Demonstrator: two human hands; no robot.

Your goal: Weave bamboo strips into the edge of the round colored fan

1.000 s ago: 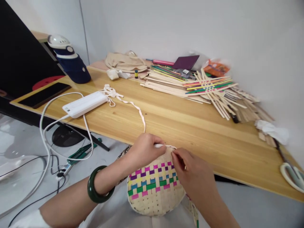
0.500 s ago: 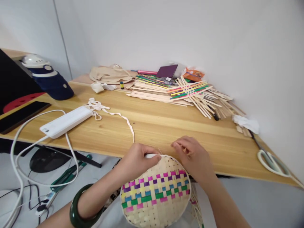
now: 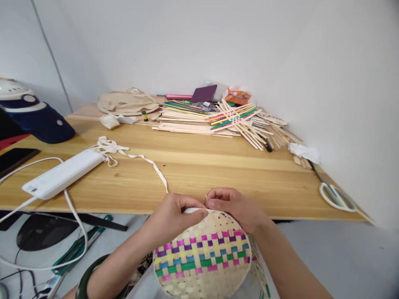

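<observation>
A round woven bamboo piece stands tilted in front of me, with pink, purple, yellow, blue and green strips across its pale weave. My left hand grips its top rim between thumb and fingers, where white binding tape lies along the edge. From there the tape's loose length trails back over the table. Beside the left fingertips, my right hand is closed in a pinch at the rim. A thin, needle-like thing shows at its fingertips, too small to make out surely.
On the wooden table lie a white power bank-like block with cables, scissors at right, and bamboo strips at the back. A small thread spool and a cloth hat-like item sit back left; a blue bottle stands left.
My right hand has moved left and down to the rim, close to my left hand. The left hand keeps its grip. The camera view has shifted rightward.
</observation>
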